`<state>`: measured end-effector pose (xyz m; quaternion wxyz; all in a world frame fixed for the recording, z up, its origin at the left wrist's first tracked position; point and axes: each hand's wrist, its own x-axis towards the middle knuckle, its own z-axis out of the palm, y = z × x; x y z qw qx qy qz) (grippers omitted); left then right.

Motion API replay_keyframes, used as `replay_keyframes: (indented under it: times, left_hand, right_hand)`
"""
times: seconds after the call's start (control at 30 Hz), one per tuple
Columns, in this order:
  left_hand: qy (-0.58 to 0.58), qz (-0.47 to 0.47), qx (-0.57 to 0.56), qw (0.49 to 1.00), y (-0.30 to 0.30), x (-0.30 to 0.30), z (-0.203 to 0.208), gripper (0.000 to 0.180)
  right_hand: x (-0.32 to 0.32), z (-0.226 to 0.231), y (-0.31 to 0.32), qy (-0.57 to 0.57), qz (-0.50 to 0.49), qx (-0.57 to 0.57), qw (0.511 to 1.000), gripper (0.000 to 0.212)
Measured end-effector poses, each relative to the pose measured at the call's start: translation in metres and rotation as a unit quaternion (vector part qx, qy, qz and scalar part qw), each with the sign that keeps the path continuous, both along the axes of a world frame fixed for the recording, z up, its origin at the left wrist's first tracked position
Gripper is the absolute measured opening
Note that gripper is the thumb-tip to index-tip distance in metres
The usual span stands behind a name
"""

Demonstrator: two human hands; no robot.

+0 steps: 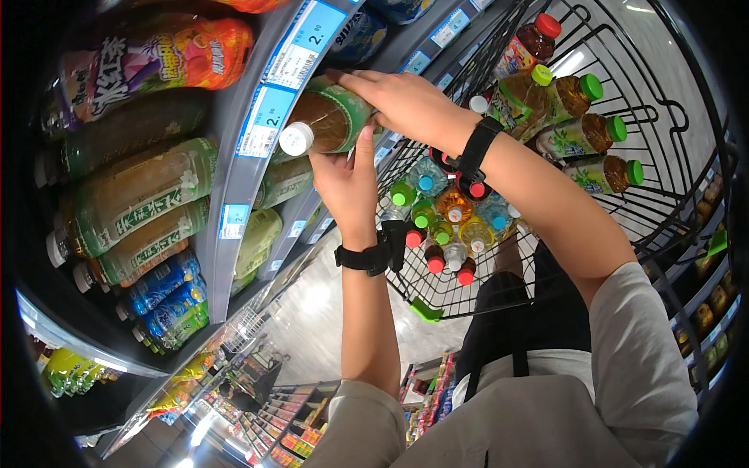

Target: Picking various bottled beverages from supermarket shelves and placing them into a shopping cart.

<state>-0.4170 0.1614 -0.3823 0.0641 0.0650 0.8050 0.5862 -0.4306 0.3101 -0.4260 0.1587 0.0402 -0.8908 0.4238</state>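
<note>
A brown tea bottle with a green label and white cap (337, 117) lies tilted at the shelf edge, between my two hands. My left hand (347, 187) grips it from below near the cap, thumb up along its side. Across the label end lies my right hand (409, 108), its fingers wrapped over the bottle's upper side. Part of the bottle is hidden behind the right fingers. Just under it, another green-labelled bottle (285, 181) rests on the shelf.
A black wire shopping cart (663, 175) stands to the right, holding several bottles with green, red, blue and white caps. At left, shelves carry large green-labelled tea bottles (144, 195) and blue-labelled bottles (168, 300). The shelf's price-tag rail (238, 175) runs beside my hands.
</note>
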Motion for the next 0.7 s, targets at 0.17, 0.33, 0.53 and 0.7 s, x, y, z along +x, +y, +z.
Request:
replay_keyframes:
  times: [0.17,0.33,0.53,0.7]
  left_hand:
    - [0.042,-0.022,0.037,0.998,0.005,0.001,0.000,0.046]
    - [0.077,-0.022,-0.014,0.997,0.000,-0.018,-0.010,0.037]
    - [-0.018,0.041,-0.093,0.995,-0.002,-0.036,-0.001,0.031]
    - [-0.034,0.033,-0.031,0.998,-0.011,-0.041,-0.002,0.043]
  right_hand:
    - [-0.011,-0.004,0.003,0.057,0.009,-0.010,0.998,0.058]
    - [-0.020,-0.003,-0.005,0.029,-0.024,-0.013,0.999,0.041]
    - [-0.033,0.009,-0.012,-0.075,-0.037,-0.029,0.996,0.037]
    - [-0.035,-0.001,-0.038,-0.055,-0.072,-0.127,0.988,0.073]
